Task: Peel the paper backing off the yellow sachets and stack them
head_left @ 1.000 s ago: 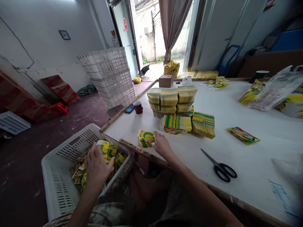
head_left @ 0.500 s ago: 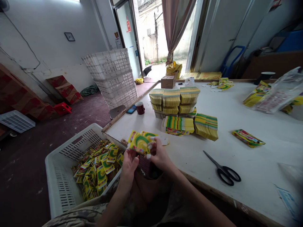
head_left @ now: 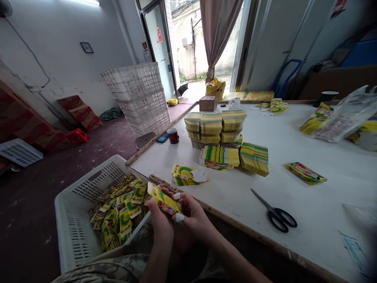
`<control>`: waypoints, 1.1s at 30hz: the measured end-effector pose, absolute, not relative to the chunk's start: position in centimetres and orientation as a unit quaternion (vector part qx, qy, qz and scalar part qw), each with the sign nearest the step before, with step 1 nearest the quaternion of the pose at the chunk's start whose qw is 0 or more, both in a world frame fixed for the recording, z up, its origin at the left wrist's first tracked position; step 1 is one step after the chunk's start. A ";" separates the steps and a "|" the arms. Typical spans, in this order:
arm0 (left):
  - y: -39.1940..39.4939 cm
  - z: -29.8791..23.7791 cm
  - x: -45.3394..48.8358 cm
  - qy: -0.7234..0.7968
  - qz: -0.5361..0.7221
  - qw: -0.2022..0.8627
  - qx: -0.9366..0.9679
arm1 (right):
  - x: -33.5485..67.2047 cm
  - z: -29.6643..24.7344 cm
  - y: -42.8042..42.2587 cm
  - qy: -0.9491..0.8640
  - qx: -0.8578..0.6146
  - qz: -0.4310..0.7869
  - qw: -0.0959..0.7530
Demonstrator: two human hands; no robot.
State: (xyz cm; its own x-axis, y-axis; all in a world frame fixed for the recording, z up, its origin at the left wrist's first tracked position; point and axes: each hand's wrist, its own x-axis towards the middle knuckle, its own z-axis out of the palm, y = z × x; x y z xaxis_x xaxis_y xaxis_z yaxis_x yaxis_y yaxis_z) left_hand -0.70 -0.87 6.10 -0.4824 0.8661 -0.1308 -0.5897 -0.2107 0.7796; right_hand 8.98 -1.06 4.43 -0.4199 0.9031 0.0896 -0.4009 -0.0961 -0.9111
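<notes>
Both hands meet over my lap at the table's near edge. My left hand (head_left: 160, 220) and my right hand (head_left: 190, 218) are closed on a small bunch of yellow-green packets (head_left: 163, 199), held tilted between them. A short pile of the same packets (head_left: 185, 175) lies on the white table (head_left: 294, 204) just beyond my fingers. To my left a white slatted basket (head_left: 73, 220) holds several loose packets (head_left: 120, 212).
Tall bundled stacks of packets (head_left: 218, 129) stand mid-table, with a dark mug (head_left: 173, 135) to their left and a small cardboard box (head_left: 208, 103) behind. Black scissors (head_left: 275, 214) lie right of my hands. A flat packet (head_left: 305, 173) and a plastic bag (head_left: 341, 116) sit far right. Stacked white crates (head_left: 138, 98) stand on the floor.
My left hand rose out of the basket with packets and joined the right hand. Both hands then dropped from above the table edge toward my lap, leaving a pile on the table.
</notes>
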 end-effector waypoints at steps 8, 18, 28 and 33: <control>-1.1 5.6 -1.5 0.460 0.725 0.451 0.245 | 11.3 4.1 0.3 -0.500 -0.291 0.631 0.516; -1.3 9.6 -6.3 0.543 0.373 0.356 0.664 | 14.3 5.5 0.2 -0.846 -0.323 0.192 0.378; -3.0 7.1 -2.6 0.594 0.274 0.266 0.708 | 13.0 3.3 -1.0 -0.541 -0.372 0.540 0.527; -3.8 6.0 -2.4 0.518 0.277 0.241 0.773 | 11.5 3.4 -1.6 -0.379 -0.248 0.770 0.450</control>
State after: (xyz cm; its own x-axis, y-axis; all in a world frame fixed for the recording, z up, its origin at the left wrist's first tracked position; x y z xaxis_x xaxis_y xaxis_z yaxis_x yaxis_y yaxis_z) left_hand -2.36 -3.81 6.04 0.3100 0.9339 0.1783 0.6677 -0.3474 0.6584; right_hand 11.47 -1.62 3.36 -0.4729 0.8801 -0.0411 -0.5050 -0.3090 -0.8059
